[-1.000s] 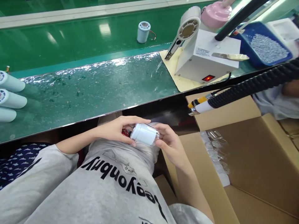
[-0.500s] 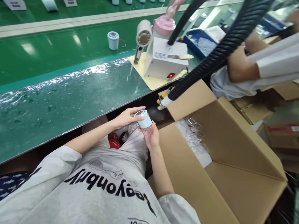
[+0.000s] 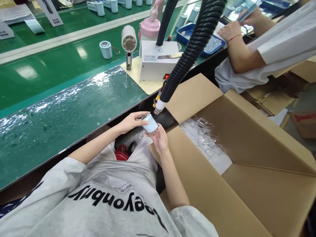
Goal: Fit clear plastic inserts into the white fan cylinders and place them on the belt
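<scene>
Both hands hold a light blue cylindrical housing in front of my lap, tilted, with its round end facing up and left. My left hand grips the upper end between thumb and fingers. The fingers of my right hand are closed around the lower end, where a clear plastic piece shows at the rim. Just above the housing, apart from it, hangs the metal-tipped nozzle of a black ribbed hose.
A white machine with a lit red switch stands on the bench, a knife on top. Beside it are a small fan and another blue housing. An open carton with clear plastic parts sits right. A co-worker's arm is beyond.
The housing has tilted further and is closer to the hose nozzle. My view has shifted, and both hands keep their hold. The co-worker's hands now show, holding a pale blue object.
</scene>
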Demonstrator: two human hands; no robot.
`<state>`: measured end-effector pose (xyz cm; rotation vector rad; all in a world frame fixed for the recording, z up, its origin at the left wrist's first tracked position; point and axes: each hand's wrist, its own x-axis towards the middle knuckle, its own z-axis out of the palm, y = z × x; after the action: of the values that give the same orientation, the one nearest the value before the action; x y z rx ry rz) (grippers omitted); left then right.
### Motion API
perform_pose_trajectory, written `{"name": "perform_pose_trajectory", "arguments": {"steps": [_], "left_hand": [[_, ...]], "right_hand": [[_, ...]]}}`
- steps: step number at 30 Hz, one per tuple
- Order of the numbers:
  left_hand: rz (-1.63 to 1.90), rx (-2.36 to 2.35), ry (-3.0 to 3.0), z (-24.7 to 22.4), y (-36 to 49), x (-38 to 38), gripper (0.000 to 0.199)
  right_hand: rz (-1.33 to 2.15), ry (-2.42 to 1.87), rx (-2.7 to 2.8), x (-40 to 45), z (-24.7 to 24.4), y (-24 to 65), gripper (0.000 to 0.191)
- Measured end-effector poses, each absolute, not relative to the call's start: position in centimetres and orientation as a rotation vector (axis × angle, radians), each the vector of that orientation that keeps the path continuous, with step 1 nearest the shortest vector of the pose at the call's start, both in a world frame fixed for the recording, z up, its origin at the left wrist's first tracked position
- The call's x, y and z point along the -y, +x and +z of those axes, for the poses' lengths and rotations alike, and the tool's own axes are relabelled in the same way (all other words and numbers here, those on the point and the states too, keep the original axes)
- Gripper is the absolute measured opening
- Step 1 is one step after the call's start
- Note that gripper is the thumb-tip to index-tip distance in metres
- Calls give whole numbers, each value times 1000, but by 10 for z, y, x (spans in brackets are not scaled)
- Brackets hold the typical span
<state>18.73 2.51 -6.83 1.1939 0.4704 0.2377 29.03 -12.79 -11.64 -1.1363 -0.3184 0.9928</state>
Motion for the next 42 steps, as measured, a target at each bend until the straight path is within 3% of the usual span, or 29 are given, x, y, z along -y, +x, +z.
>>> {"name": "perform_pose_trajectory", "arguments": {"steps": [11,23,26,32,35,42], "left_hand": [[144,-149,1706,-31,112,-10,72],[310,13,1929,-12,79,6,60],[302,-43,1925,-4,75,12,62],[229,-194,1779,1,68,19,68],[164,-267,1695,0,66,19,72],[157,-219,1607,0,65,15,76]], "right_hand": [[1373,-1240,510,168,-61,278,61],[1798,-1184,487,170,-20,262,76],[1679,-1245,634,176,-24,261,76],[638,-1263,1493,185,-33,262,73],[332,-1160,1721,184,-35,263,68],[988,-1238,1145,186,-33,258,51]]}}
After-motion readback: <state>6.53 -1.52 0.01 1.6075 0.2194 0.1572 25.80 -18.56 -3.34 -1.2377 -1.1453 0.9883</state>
